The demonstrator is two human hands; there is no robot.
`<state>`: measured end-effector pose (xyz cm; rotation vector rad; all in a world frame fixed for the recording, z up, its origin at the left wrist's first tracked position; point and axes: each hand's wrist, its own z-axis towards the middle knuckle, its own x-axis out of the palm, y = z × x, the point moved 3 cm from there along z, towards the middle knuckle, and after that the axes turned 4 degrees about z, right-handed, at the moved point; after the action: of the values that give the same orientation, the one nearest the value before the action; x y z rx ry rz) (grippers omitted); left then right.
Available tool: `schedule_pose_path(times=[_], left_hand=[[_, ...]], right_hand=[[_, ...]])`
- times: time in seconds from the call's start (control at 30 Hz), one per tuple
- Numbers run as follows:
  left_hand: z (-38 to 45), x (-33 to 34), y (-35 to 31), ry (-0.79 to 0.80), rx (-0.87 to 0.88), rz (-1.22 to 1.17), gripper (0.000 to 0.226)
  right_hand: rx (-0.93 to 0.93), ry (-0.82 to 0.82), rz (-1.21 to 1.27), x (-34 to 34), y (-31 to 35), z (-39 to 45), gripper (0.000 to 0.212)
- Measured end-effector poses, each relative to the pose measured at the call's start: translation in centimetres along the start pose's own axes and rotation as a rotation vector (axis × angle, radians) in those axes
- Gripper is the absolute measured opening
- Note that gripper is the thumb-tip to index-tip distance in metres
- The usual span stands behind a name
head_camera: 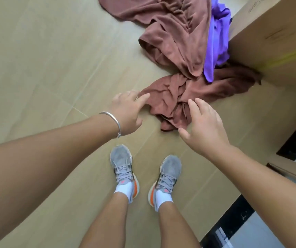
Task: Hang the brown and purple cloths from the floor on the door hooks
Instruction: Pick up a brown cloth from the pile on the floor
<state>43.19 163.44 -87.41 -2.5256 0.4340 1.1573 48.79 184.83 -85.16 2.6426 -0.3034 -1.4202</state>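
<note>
A crumpled brown cloth (172, 97) lies on the tiled floor just ahead of my feet. A larger brown cloth (170, 33) is spread further away, and a purple cloth (217, 42) is bunched between it and a cardboard box. My left hand (127, 111), with a silver bangle on the wrist, reaches down with fingers extended beside the near cloth's left edge. My right hand (202, 124) hovers over the same cloth's right side with fingers spread and relaxed. Neither hand holds anything. No door hooks are in view.
A big cardboard box (276, 33) stands at the upper right against the cloths. A dark threshold strip (233, 222) and a wooden door edge (290, 170) run along the right. My grey shoes (145, 174) stand on beige tile (45, 68).
</note>
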Motion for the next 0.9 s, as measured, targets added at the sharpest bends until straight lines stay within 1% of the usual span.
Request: schedule_pose_path(times=[0.13, 0.27, 0.37, 0.47, 0.5, 0.53, 0.6, 0.63, 0.67, 0.7, 0.77, 0.8, 0.83, 0.9], left_hand=[[6.2, 6.9, 2.1, 0.038, 0.01, 0.025, 0.076], [11.8, 12.7, 3.5, 0.037, 0.007, 0.002, 0.078], [15.4, 16.1, 4.3, 0.021, 0.016, 0.007, 0.086], [18.0, 18.6, 4.9, 0.003, 0.037, 0.112, 0.097], [18.5, 19.2, 5.1, -0.007, 0.043, 0.168, 0.096], [18.9, 19.7, 5.2, -0.03, 0.051, 0.211, 0.09], [19.4, 20.2, 5.4, -0.1, 0.048, 0.194, 0.067], [19.5, 20.3, 5.5, -0.122, 0.033, 0.143, 0.057], [19.5, 20.3, 5.6, -0.126, 0.023, 0.093, 0.053], [19.4, 20.3, 5.6, -0.115, 0.024, 0.057, 0.053], [18.7, 19.7, 5.8, -0.108, 0.049, 0.025, 0.054], [18.1, 19.2, 6.1, -0.116, 0.062, 0.008, 0.054], [17.3, 18.4, 6.5, -0.12, 0.071, -0.013, 0.054], [15.4, 16.4, 7.3, -0.113, 0.069, -0.04, 0.054]], right_hand=[[-0.043, 0.053, -0.013, 7.1, -0.3, 5.0, 0.088], [-0.086, 0.094, -0.042, 13.4, -0.8, 9.5, 0.09], [-0.113, 0.094, -0.09, 17.0, -1.4, 12.4, 0.093], [-0.181, 0.082, -0.182, 19.8, -1.9, 14.8, 0.099], [-0.2, 0.094, -0.218, 20.7, -2.0, 15.3, 0.101], [-0.201, 0.111, -0.251, 21.5, -2.1, 15.8, 0.103], [-0.148, 0.137, -0.302, 22.6, -2.5, 16.7, 0.104], [-0.112, 0.133, -0.315, 23.0, -2.6, 17.0, 0.1], [-0.089, 0.111, -0.313, 23.1, -2.6, 17.3, 0.091], [-0.081, 0.074, -0.296, 23.0, -2.5, 17.6, 0.076], [-0.079, 0.022, -0.253, 22.1, -2.4, 17.9, 0.039], [-0.072, 0.02, -0.244, 21.4, -2.3, 17.8, 0.027], [-0.069, 0.024, -0.241, 20.6, -2.3, 17.5, 0.022], [-0.07, 0.023, -0.232, 18.4, -2.4, 16.5, 0.018]])
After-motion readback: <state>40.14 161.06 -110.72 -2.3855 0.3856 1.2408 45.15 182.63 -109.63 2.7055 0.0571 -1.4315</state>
